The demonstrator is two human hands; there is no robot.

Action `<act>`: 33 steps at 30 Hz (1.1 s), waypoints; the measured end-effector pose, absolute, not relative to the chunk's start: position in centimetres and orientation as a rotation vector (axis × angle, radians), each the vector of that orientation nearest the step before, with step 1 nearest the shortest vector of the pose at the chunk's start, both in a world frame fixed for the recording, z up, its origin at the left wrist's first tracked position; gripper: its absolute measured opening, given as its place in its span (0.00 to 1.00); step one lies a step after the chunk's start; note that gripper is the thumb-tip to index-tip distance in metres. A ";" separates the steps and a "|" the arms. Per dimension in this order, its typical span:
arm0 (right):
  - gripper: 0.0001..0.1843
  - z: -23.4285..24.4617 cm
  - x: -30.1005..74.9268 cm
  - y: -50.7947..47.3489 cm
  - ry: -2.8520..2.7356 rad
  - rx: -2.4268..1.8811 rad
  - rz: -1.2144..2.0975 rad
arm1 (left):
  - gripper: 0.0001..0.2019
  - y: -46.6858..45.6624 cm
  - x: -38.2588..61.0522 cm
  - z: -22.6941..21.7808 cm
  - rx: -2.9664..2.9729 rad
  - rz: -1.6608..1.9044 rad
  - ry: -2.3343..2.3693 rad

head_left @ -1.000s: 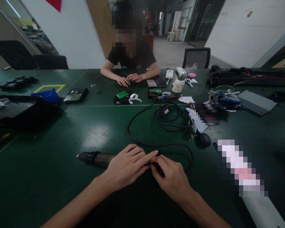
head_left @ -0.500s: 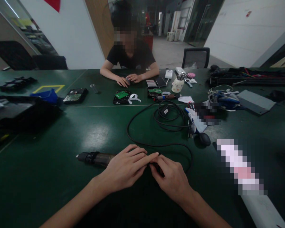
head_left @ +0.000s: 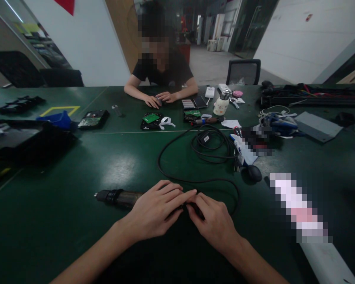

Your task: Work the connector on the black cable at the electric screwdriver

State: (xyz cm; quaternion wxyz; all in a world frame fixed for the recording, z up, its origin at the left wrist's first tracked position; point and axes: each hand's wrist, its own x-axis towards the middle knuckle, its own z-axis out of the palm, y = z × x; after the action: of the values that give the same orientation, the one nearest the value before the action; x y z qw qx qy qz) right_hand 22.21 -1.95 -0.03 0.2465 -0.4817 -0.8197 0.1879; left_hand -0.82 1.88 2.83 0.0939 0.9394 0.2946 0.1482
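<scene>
An electric screwdriver [head_left: 124,198] with a dark body and a metal tip lies on the green table in front of me, its tip pointing left. My left hand [head_left: 157,205] is closed over the rear part of its body, the index finger reaching toward my other hand. At the tool's right end, my right hand [head_left: 213,217] has its fingers curled round the tail, where the black cable [head_left: 201,181] seems to join. What lies between its fingertips is mostly hidden. From there the cable loops away to a coil.
Across the table a person [head_left: 162,71] has both hands on a small object. Between us lie hard drives [head_left: 150,120], a second screwdriver [head_left: 208,121], a cream bottle [head_left: 221,104] and a black rubber bulb [head_left: 253,173]. A black tray [head_left: 26,138] stands left, a long white box [head_left: 328,256] right.
</scene>
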 end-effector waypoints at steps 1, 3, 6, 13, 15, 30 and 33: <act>0.06 -0.1 22.2 -1.9 -2.241 -1.312 0.509 | 0.31 1.9 -0.8 2.9 2.775 0.437 0.860; 0.07 -0.2 22.3 -1.9 -2.260 -1.306 0.513 | 0.30 2.0 -0.8 2.7 2.764 0.446 0.869; 0.08 -0.2 22.3 -1.9 -2.279 -1.300 0.521 | 0.25 2.0 -0.7 2.1 2.795 0.480 0.918; 0.08 1.0 22.2 -2.0 -2.208 -1.223 0.623 | 0.11 1.4 -0.6 1.1 2.972 0.409 0.933; 0.10 1.3 22.2 -2.1 -2.168 -1.194 0.630 | 0.11 1.2 -0.8 1.0 3.006 0.444 0.916; 0.12 1.0 22.2 -2.2 -1.917 -1.124 0.463 | 0.18 1.9 -22.9 -1.1 3.050 0.547 1.313; 0.12 1.0 22.1 -2.1 -1.932 -1.135 0.477 | 0.15 1.7 -27.1 -1.1 2.940 0.620 1.601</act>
State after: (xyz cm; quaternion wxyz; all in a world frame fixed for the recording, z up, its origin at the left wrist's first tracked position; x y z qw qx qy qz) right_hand 22.13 -2.15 0.95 0.4126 -0.4515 -0.7682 0.1895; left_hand -27.11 1.70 -1.10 -0.1311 0.8561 0.4661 0.1804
